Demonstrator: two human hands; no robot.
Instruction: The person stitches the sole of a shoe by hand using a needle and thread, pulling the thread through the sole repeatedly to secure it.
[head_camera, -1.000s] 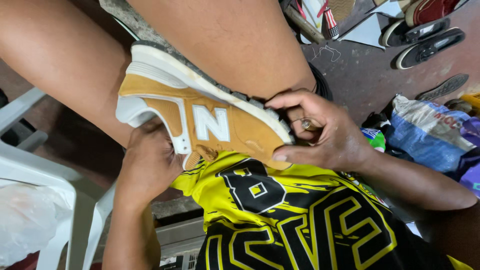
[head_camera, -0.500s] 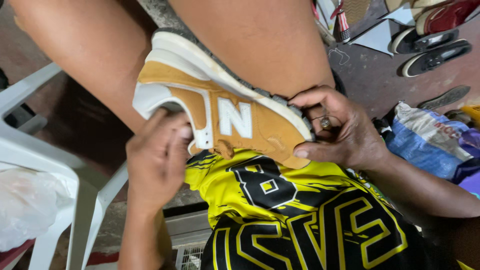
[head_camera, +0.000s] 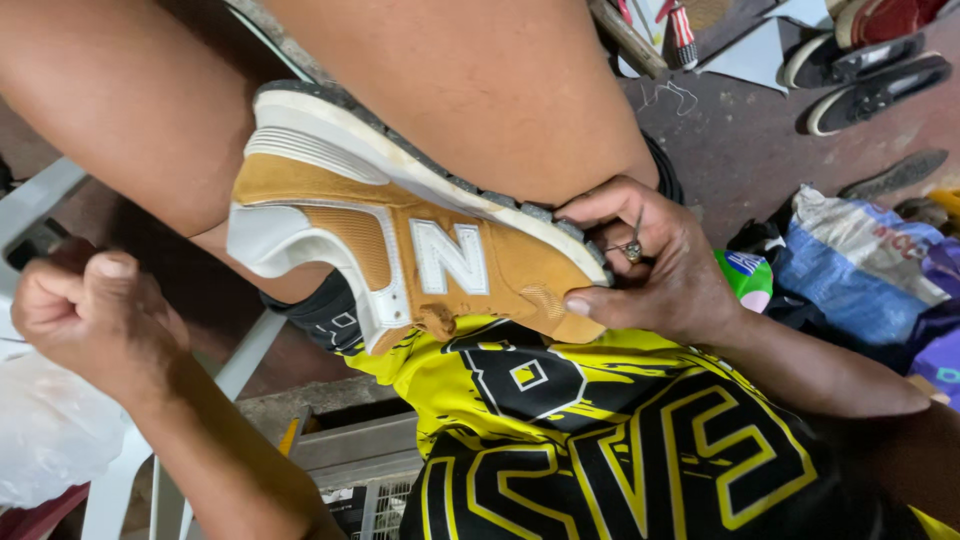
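Your right hand (head_camera: 655, 265) pinches a needle at the tan sneaker's (head_camera: 400, 245) toe seam; your left hand (head_camera: 85, 315), fisted, pulls clear; sole stitching looks unfinished.

Left hand (head_camera: 85, 310) fisted, right hand (head_camera: 655, 265) fingers pinching

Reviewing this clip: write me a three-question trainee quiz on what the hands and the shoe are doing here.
1. True or false: the left hand grips the tan sneaker.
2. Which end of the sneaker does the right hand hold? A. toe B. heel C. neither
3. Fill in: the sneaker rests sideways, its sole against the person's bare ____.

Key
1. False: it is a closed fist held apart from the shoe.
2. A: fingers wrap the toe, with a small metal tool between them.
3. Leg, above the yellow and black shirt.
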